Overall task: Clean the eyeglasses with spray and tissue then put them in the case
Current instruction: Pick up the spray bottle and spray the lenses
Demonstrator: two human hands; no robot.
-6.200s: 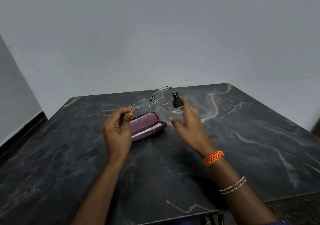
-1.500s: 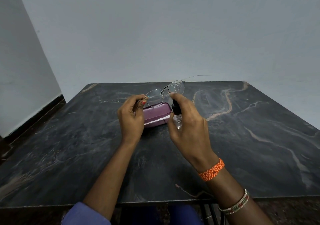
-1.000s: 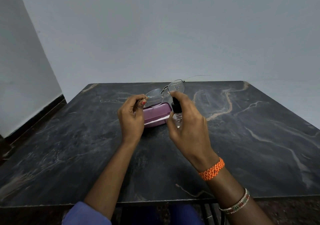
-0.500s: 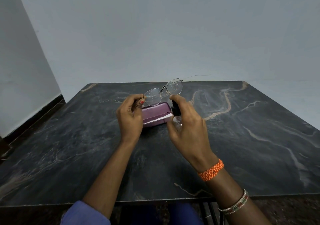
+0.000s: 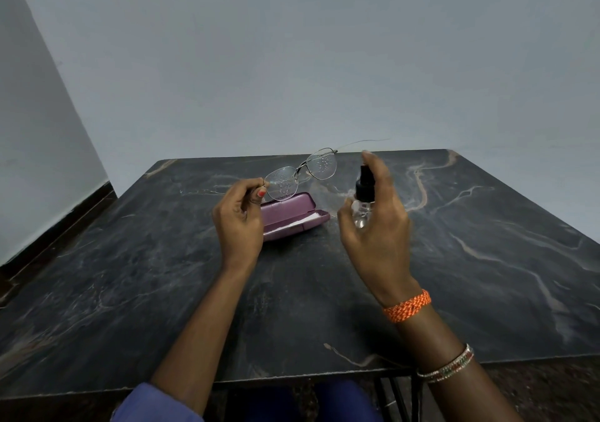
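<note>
Left hand (image 5: 238,218) raised, pinching droplet-speckled eyeglasses (image 5: 300,175); right hand (image 5: 376,223) upright, gripping spray bottle (image 5: 363,199)

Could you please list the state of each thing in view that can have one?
eyeglasses: unfolded, held up, droplets on both lenses
spray bottle: upright, held off the table
glasses case: open on table, white tissue inside
left hand: pinches the eyeglasses
right hand: grips the spray bottle

Left hand (image 5: 238,223) pinched droplet-speckled eyeglasses (image 5: 300,175) above open purple case (image 5: 292,217), right hand (image 5: 373,223) gripped spray bottle (image 5: 363,201) — dark marble table (image 5: 470,275).
</note>
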